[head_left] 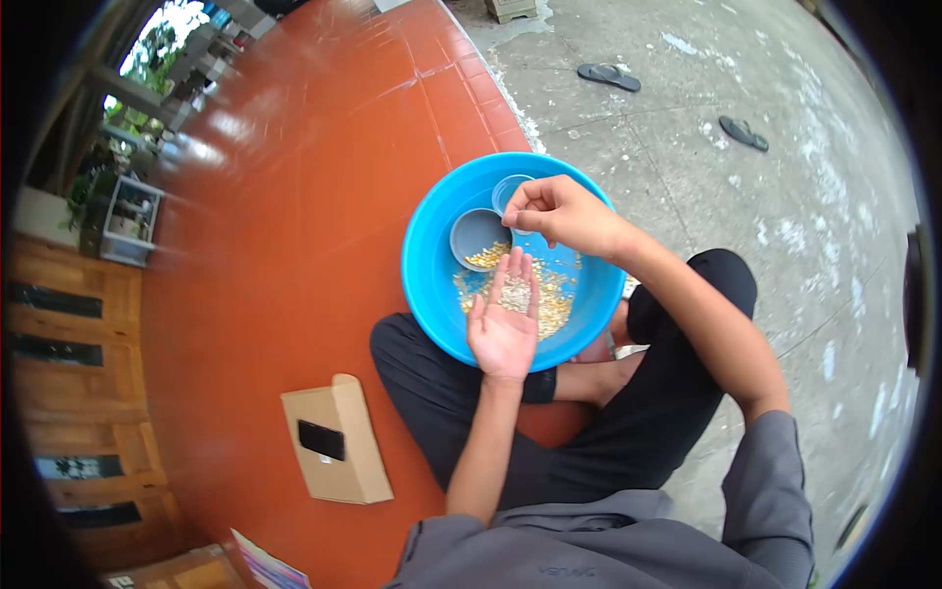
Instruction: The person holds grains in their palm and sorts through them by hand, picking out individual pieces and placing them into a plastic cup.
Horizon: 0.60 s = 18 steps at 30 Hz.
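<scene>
A wide blue basin [422, 285] rests by my crossed legs. Loose yellow and pale kernels [557, 306] lie spread over its bottom. My left hand [506, 329] is palm up over the basin's near side, fingers stretched, with some pale grains on the fingers. Above the far side, my right hand [554, 211] has its thumb and fingertips pinched together; whatever is between them is too small to make out. Beneath and beside it sit a round grey dish [477, 234] with yellow kernels at its lower edge and a clear round cup [506, 188], partly covered by the hand.
To the left, a black phone [322, 441] lies on a cardboard box [343, 481] on the red tiled floor [265, 294]. Two dark flip-flops [608, 77] are on the grey concrete at the upper right. A wooden panelled piece [83, 373] stands at far left.
</scene>
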Motion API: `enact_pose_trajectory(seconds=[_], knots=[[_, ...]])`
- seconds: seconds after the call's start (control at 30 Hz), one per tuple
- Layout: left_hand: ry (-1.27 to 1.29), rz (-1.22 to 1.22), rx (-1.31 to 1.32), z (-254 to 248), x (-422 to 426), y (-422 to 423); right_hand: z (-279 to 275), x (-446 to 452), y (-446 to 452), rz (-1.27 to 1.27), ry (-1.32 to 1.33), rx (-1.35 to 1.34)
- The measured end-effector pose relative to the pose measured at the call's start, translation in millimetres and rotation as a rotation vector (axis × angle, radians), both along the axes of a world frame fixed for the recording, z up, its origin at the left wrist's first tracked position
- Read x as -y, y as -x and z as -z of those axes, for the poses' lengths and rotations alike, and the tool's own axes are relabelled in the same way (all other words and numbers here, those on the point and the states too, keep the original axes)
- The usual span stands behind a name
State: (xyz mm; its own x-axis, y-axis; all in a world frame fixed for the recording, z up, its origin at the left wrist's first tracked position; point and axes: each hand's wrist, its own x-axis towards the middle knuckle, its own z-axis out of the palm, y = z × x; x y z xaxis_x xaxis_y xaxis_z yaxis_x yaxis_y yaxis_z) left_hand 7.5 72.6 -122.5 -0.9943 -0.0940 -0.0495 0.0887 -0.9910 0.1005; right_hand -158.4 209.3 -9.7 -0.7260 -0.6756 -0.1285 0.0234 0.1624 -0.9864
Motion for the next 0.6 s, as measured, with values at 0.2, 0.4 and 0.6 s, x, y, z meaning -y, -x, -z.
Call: enact_pose_trajectory(seconds=[0.2, 0.4, 0.6], knots=[[0.017, -0.032, 0.055, 6.4, 1.1, -4.1, -11.6, 0.3, -17.0, -0.296, -0.211, -0.524], [0.129, -0.026, 0.113, 4.5, 0.7, -4.3, 2.3, 5.6, -13.3, -0.483, -0.278, -0.773], [0.035, 0.036, 0.07, 7.9, 3.7, -4.9, 9.1, 14.5, -9.6, -0.452, -0.374, -0.903]])
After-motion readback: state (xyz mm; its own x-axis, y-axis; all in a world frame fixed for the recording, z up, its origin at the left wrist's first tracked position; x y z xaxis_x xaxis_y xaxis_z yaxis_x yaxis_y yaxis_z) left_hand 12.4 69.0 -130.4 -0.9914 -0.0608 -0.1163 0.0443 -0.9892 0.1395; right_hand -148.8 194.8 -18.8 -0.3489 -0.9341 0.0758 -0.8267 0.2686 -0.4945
